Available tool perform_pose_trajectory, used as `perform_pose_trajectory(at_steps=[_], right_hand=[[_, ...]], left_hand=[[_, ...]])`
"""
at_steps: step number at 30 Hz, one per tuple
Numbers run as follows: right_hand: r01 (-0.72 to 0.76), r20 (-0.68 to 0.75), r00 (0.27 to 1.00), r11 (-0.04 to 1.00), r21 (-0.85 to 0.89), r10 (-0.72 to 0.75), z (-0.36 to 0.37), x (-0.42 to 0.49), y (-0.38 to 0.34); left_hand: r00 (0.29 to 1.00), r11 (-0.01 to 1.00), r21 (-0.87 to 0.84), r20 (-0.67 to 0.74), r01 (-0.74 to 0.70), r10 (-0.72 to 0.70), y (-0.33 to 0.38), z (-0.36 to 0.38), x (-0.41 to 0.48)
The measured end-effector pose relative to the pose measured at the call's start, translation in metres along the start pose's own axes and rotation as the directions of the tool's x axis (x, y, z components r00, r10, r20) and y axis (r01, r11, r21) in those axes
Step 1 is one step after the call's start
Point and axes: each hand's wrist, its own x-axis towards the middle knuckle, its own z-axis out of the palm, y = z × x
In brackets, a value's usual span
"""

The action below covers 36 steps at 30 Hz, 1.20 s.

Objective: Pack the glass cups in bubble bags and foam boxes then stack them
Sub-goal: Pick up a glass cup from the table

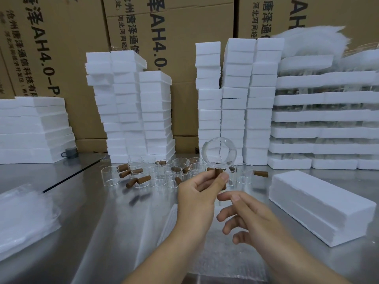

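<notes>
At frame centre the left hand (pixel 196 194) pinched a glass cup (pixel 219 153) by its handle (pixel 217 172); the right hand (pixel 249 215) below hung released

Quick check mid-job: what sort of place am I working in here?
Most likely a warehouse packing station: tall stacks of white foam boxes, printed cardboard cartons behind them, and wooden-handled glass cups on a steel table, one glass cup held by the left hand.

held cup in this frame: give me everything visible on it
The held glass cup is clear, round and thin-walled, with a brown wood-looking stub handle on its side. It is raised above the table, tipped so a round end faces the camera. Only the left hand touches it, pinching the handle; the right hand is apart, below.
</notes>
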Motion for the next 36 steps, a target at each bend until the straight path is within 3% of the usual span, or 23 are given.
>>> perform_pose_trajectory(at_steps=[11, 16, 18, 20, 22, 23, 30, 31, 34, 36], right_hand=[[0.017, -0.058, 0.998, 1.000, -0.002, -0.017, -0.004, 0.001, 0.001], [0.177, -0.215, 0.958, 0.981, -0.084, -0.191, -0.013, 0.004, -0.003], [0.224, -0.234, 0.942, 0.971, -0.089, -0.239, -0.017, 0.003, -0.009], [0.231, -0.267, 0.934, 0.971, -0.061, -0.239, -0.020, 0.004, -0.010], [0.216, -0.296, 0.930, 0.976, -0.042, -0.219, -0.022, 0.006, -0.007], [0.203, -0.302, 0.931, 0.978, -0.046, -0.207, -0.023, 0.007, -0.004], [0.118, -0.313, 0.942, 0.993, -0.029, -0.121, -0.025, 0.009, 0.003], [0.112, -0.313, 0.943, 0.994, -0.009, -0.109, -0.026, 0.008, 0.002], [0.073, -0.240, 0.971, 0.969, 0.234, -0.016, -0.029, 0.006, -0.009], [-0.011, -0.127, 0.990, 0.915, 0.404, 0.068, -0.029, 0.005, -0.017]], left_hand=[[0.999, 0.999, 0.021, 0.029, -0.041, 0.040, -0.008, 0.002, 0.002], [0.988, 0.963, 0.220, 0.012, -0.154, 0.156, -0.007, -0.006, 0.012], [0.957, 0.845, 0.461, 0.034, -0.271, 0.288, -0.006, -0.015, 0.016], [0.874, 0.560, 0.727, 0.113, -0.397, 0.473, -0.003, -0.025, 0.017], [0.793, 0.319, 0.831, 0.216, -0.455, 0.569, 0.001, -0.031, 0.016], [0.779, 0.283, 0.838, 0.237, -0.466, 0.581, 0.002, -0.033, 0.016], [0.774, 0.292, 0.811, 0.278, -0.506, 0.569, -0.002, -0.034, 0.018], [0.787, 0.365, 0.774, 0.262, -0.517, 0.558, -0.003, -0.033, 0.018], [0.893, 0.732, 0.520, 0.174, -0.441, 0.415, -0.001, -0.027, 0.018], [0.912, 0.799, 0.440, 0.207, -0.410, 0.354, 0.000, -0.023, 0.015]])
